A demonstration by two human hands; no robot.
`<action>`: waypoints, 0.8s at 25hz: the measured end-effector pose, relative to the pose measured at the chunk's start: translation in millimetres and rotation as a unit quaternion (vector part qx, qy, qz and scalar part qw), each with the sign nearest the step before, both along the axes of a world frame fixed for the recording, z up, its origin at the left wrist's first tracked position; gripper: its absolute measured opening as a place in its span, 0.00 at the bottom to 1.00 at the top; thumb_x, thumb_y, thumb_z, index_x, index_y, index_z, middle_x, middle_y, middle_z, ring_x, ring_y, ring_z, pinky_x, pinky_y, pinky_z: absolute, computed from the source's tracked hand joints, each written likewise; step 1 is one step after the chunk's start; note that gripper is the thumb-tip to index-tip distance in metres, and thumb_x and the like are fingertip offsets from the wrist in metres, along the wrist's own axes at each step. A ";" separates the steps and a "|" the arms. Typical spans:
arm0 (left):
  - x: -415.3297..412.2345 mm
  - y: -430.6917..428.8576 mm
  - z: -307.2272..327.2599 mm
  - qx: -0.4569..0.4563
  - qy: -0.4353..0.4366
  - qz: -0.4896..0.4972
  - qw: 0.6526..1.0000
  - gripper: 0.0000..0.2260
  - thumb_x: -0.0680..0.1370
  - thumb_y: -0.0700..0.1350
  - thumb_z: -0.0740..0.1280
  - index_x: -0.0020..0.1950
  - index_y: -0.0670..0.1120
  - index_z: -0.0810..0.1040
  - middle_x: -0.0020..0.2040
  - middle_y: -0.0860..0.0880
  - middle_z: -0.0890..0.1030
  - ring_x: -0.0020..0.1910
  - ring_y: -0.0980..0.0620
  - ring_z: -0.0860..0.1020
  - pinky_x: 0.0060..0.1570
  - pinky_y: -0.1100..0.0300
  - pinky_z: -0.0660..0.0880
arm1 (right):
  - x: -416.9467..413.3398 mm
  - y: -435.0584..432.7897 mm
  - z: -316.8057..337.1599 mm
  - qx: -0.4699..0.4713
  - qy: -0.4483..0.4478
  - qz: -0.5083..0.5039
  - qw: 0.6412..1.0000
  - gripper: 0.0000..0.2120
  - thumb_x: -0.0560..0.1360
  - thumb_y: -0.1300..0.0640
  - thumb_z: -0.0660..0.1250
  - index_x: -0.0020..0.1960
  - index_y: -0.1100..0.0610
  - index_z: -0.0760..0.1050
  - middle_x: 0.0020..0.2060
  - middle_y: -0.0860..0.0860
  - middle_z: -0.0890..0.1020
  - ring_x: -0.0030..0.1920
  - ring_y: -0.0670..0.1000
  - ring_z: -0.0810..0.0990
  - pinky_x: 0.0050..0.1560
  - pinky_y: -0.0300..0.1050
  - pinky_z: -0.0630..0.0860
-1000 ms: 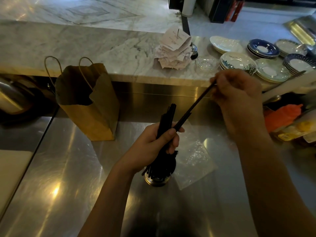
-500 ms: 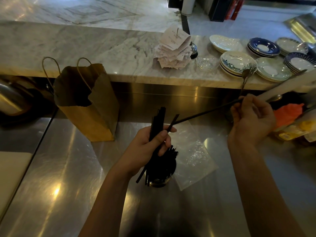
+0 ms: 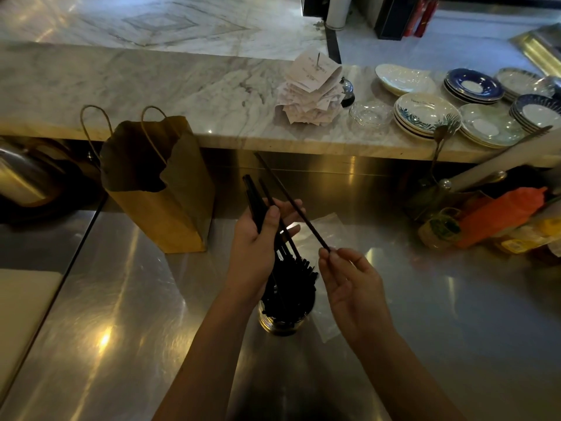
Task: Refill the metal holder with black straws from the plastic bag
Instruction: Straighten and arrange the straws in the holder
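Left hand (image 3: 258,247) grips a bundle of black straws (image 3: 253,196) above the metal holder (image 3: 283,325) — holder stands on the steel counter (image 3: 121,299), packed with straws. Right hand (image 3: 353,287) pinches the lower end of a single straw (image 3: 288,199), tilted up-left. Plastic bag (image 3: 329,229) lies flat just beside the holder.

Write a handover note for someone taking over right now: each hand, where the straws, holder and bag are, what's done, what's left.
Left hand grips a bundle of straws above the metal holder.
Right hand pinches a single straw by its near end.
Plastic bag lies flat on the counter beside the holder.
Done: holder holds many straws.
Left: put in the single straw, then the bundle.
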State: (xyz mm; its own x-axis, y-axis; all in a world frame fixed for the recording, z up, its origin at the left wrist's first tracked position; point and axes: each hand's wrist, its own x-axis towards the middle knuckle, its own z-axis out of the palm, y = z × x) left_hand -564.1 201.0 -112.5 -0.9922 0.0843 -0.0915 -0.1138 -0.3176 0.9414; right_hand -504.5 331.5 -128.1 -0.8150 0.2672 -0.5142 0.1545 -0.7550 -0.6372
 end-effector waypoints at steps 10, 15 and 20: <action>4.1 2.8 -1.7 -0.027 0.025 0.009 0.999 0.08 0.84 0.41 0.56 0.56 0.46 0.75 0.39 0.53 0.80 0.39 0.54 0.79 0.45 0.58 0.76 | 24.4 -14.8 -8.7 0.342 0.048 0.159 0.925 0.03 0.75 0.70 0.67 0.47 0.65 0.78 0.38 0.55 0.84 0.38 0.47 0.83 0.41 0.39 0.79; 6.9 2.3 -1.1 0.012 0.042 -0.044 0.998 0.10 0.84 0.43 0.56 0.53 0.46 0.77 0.38 0.53 0.77 0.38 0.54 0.75 0.45 0.59 0.73 | 25.5 -7.5 -12.3 0.372 0.062 0.199 0.905 0.04 0.74 0.70 0.67 0.46 0.64 0.77 0.38 0.55 0.84 0.40 0.49 0.84 0.42 0.39 0.80; 10.6 -2.9 -2.5 0.022 0.047 -0.112 0.992 0.08 0.82 0.45 0.59 0.52 0.45 0.77 0.40 0.51 0.79 0.39 0.54 0.76 0.45 0.60 0.75 | 14.4 12.4 -4.2 0.477 0.042 0.194 0.856 0.07 0.75 0.64 0.69 0.46 0.52 0.79 0.41 0.50 0.84 0.43 0.48 0.83 0.46 0.45 0.80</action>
State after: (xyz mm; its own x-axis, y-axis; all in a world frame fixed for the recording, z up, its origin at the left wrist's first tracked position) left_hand -553.5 198.1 -115.1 -0.9520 0.3060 0.0101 -0.0977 -0.3349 0.9372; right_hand -490.2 343.9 -132.3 -0.9609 0.2339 -0.1485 0.1994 0.2121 -0.9567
